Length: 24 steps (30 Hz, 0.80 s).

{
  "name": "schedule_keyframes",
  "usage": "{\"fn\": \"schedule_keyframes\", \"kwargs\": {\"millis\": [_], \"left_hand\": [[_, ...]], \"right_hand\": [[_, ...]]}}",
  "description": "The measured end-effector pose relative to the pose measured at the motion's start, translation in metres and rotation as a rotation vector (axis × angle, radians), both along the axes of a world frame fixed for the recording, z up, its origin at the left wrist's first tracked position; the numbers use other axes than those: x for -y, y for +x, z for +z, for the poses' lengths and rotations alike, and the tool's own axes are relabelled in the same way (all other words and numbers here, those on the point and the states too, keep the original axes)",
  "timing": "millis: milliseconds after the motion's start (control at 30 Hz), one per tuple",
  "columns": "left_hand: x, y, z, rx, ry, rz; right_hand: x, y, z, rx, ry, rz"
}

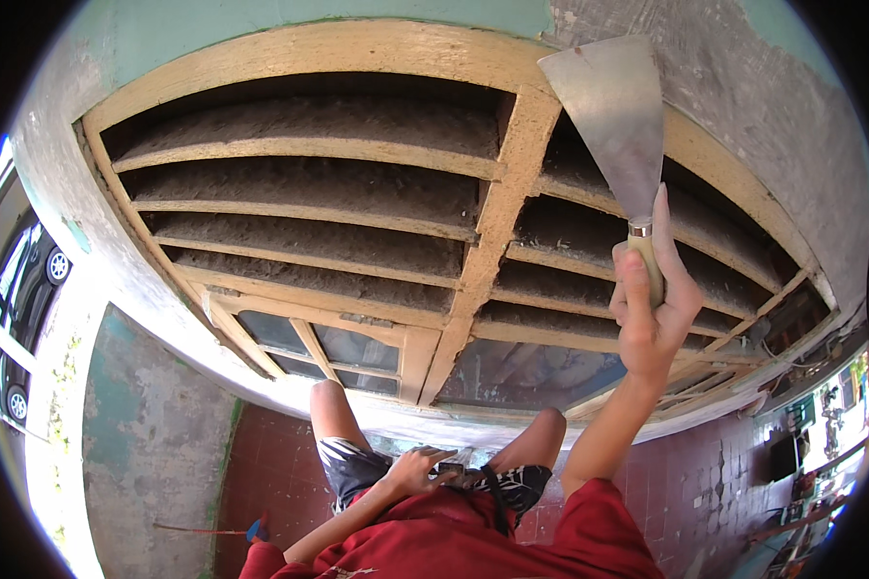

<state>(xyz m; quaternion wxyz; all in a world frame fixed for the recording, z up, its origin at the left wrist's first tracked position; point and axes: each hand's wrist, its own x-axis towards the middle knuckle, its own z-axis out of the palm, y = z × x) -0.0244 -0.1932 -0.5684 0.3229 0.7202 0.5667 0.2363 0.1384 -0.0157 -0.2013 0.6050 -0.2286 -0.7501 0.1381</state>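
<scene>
"So, where's the broad-bladed metal scraper with a cream handle?"

"Raised in the right hand, blade upward; thumb and fingers close round the handle, the index finger stretched toward the blade's base."

"Is it touching anything?"

"Can't tell. It shows in front of the pale-yellow wooden louvred frame, whose slats carry dark grime."

"And the left hand?"

"Low over the lap, near the black-and-white patterned shorts, fingers fairly straight; whether they hold anything, I can't tell."

"Farther out?"

"Patchy green-and-grey wall, red tiled floor, and a black car at far left."
</scene>
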Motion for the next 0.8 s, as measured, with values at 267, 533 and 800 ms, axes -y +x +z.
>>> {"fn": "schedule_keyframes", "kwargs": {"millis": [267,533,800], "left_hand": [[-0.001,-0.001,-0.004,-0.005,0.016,-0.012],[-0.001,0.0,-0.011,0.03,0.046,0.001],[-0.001,0.0,-0.011,0.039,0.051,0.004]], "right_hand": [[-0.001,-0.007,0.008,-0.015,-0.009,0.058],[0.007,-0.008,0.01,-0.021,-0.07,0.044],[0.014,-0.011,0.008,-0.054,-0.131,0.061]]}}
